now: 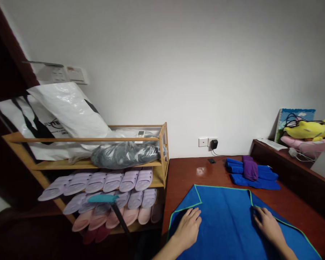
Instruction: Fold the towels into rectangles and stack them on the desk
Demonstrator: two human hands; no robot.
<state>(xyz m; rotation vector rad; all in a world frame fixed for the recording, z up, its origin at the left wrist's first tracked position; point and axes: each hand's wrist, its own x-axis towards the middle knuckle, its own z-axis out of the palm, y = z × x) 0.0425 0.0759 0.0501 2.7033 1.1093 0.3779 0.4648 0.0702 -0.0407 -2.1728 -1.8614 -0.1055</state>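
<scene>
A blue cloth with a green edge [227,216] lies spread on the dark red-brown table [189,173], its two far corners folded inward. My left hand [189,227] rests flat on the cloth's left side, fingers stretched out. Over on the cloth's right side, my right hand [268,224] lies with its fingers pressing down near the folded corner. Neither hand holds anything. Behind the cloth sits a pile of folded blue cloths [260,178] with a purple one [250,168] on top.
A wooden shoe rack [162,151] with several lilac and pink slippers [111,180] stands left of the table, with plastic bags [67,112] on top. A wall socket with a black charger [213,143] is behind. A yellow plush toy [310,129] sits on a raised ledge at right.
</scene>
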